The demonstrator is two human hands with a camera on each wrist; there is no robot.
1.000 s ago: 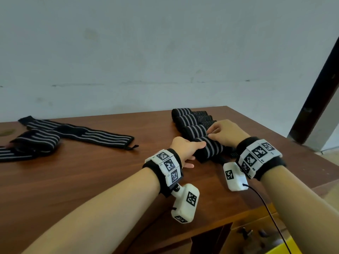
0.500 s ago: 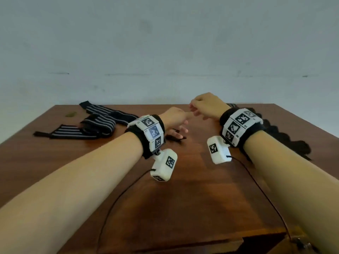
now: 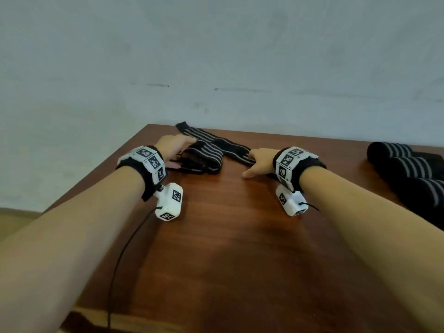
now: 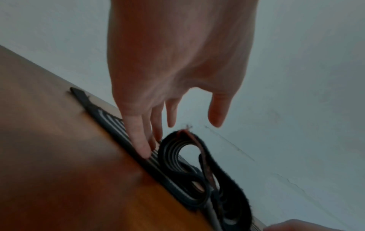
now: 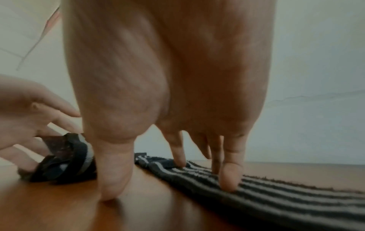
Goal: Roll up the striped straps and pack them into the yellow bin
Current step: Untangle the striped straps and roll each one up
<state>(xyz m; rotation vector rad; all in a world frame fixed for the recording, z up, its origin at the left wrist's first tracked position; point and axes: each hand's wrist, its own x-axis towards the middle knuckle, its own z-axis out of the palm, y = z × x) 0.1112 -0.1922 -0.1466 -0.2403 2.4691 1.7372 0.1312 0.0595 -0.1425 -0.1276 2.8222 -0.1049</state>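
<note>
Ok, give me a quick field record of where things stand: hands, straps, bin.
left hand: open, fingertips on the flat strap next to the loose bundle
right hand: open, fingertips pressing the flat strap, thumb on the table
rolled straps: in a row at the table's right side
bin: not in view

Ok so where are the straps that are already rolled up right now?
In the head view, the rolled straps sit in a row at the table's right edge, right of the right hand, which rests on a flat strap.
</note>
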